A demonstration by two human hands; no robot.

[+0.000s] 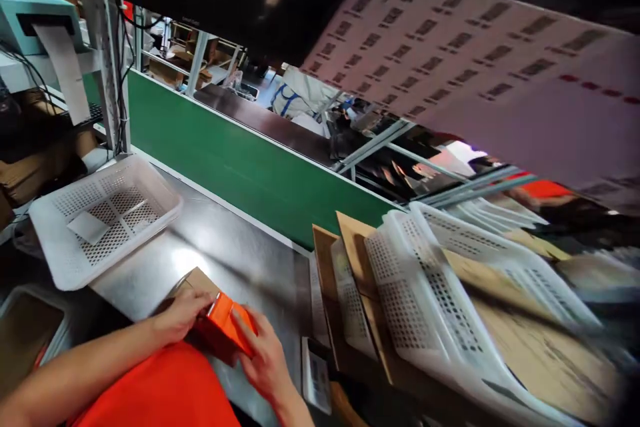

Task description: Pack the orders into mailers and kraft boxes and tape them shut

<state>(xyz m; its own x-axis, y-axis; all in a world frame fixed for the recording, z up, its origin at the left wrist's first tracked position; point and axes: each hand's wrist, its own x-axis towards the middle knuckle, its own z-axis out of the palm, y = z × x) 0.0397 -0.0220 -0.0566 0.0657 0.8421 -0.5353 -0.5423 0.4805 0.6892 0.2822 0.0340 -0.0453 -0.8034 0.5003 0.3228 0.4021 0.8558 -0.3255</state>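
A small orange box is held close in front of my body, above the metal tabletop. The fingers of my left hand are closed at its left edge. On the other side, my right hand grips it, fingers lying across its orange face. Part of a brown cardboard box shows just behind my left hand; its lower portion is hidden by that hand and the orange box.
A white perforated basket with a white slip of paper stands at the left. To the right, white baskets and cardboard sheets lean together. A green panel borders the metal table. A barcode sheet hangs overhead.
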